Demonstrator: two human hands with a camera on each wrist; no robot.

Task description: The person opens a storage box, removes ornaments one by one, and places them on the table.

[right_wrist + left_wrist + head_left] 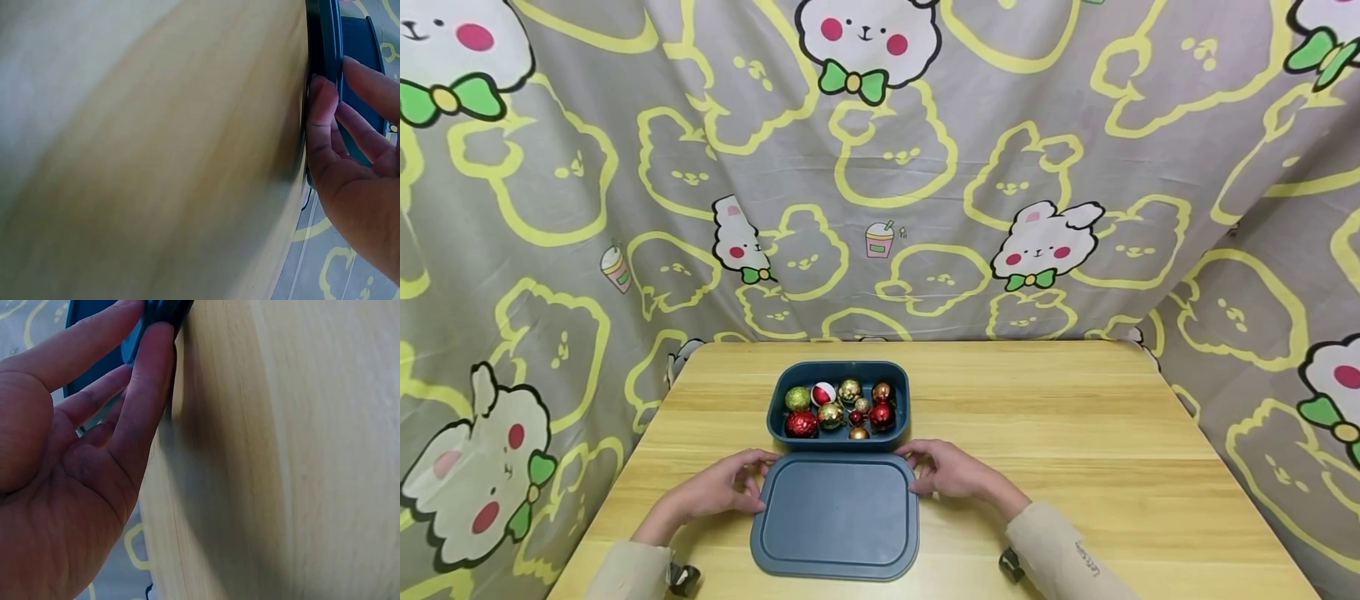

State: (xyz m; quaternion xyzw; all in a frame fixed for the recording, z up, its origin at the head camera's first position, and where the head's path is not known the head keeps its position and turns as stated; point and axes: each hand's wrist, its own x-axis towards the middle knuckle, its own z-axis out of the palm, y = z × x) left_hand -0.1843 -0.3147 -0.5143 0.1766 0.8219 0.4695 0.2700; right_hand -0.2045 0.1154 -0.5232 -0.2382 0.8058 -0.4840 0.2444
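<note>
A dark blue-grey rectangular lid with rounded corners lies flat side up near the table's front, just before a box. My left hand pinches the lid's left edge between thumb and fingers, as the left wrist view also shows close up. On the opposite edge, my right hand grips the lid the same way; in the right wrist view its fingertips press against the rim. Right behind the lid stands the matching open box. Inside it are several bauble ornaments, among them a red one and a green one.
The wooden table extends to both sides of the box and lid. A grey curtain printed with cartoon rabbits hangs along the back and both sides. Dark wrist devices sit at both sleeve cuffs.
</note>
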